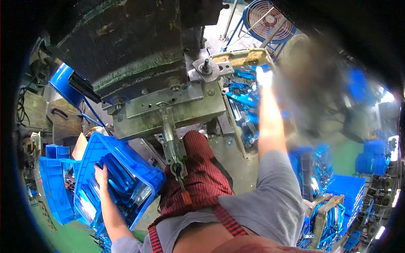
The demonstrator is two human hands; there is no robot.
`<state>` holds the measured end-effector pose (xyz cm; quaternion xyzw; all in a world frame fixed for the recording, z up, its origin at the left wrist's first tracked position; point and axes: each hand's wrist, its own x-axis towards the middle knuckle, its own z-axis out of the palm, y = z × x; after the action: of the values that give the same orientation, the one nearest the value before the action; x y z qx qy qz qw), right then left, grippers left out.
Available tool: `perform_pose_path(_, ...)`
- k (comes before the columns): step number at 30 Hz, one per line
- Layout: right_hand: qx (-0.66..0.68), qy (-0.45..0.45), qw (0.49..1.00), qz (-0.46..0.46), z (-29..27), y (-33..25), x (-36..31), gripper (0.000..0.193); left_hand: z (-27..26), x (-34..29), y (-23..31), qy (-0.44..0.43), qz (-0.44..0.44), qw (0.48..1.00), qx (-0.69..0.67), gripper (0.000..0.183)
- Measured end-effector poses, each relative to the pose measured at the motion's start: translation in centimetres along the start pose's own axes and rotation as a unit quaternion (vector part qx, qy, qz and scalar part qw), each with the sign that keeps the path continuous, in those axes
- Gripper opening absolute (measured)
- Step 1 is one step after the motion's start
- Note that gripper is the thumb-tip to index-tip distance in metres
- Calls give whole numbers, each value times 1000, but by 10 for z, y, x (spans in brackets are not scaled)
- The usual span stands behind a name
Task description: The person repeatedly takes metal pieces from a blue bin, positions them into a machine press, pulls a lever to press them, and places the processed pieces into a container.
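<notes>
My left hand (101, 173) reaches into a tilted blue plastic crate (156, 179) on the left. Its fingers look apart, at the edge of dark blue strip-like metal parts (120, 179) stacked inside. I cannot see it lifting any of them. My right arm stretches forward over a pale-rimmed bin (236, 55) of shiny blue metal parts (242, 99). Glare washes out my right hand (264, 78), so its fingers and anything in them cannot be made out. Between my arms stands a machine with a steel die block (185, 111).
A locking-pliers-like clamp tool (179, 170) with a red-orange grip juts from the machine toward my red striped apron (200, 181). A floor fan (270, 19) stands at the back. Blue crates (346, 194) and bundled blue parts sit at the right; another blue crate (55, 189) is far left.
</notes>
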<state>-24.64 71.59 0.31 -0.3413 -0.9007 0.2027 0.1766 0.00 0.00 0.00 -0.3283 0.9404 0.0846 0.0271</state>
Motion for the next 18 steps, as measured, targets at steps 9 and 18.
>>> perform_pose_path(9,-80,-236,941,-228,91,30,-50,31,0,3,22,-32,-5,999,27,62)
perform_pose_path(18,131,-139,933,-305,-52,-2,-105,42,-20,9,13,-45,19,999,17,62)
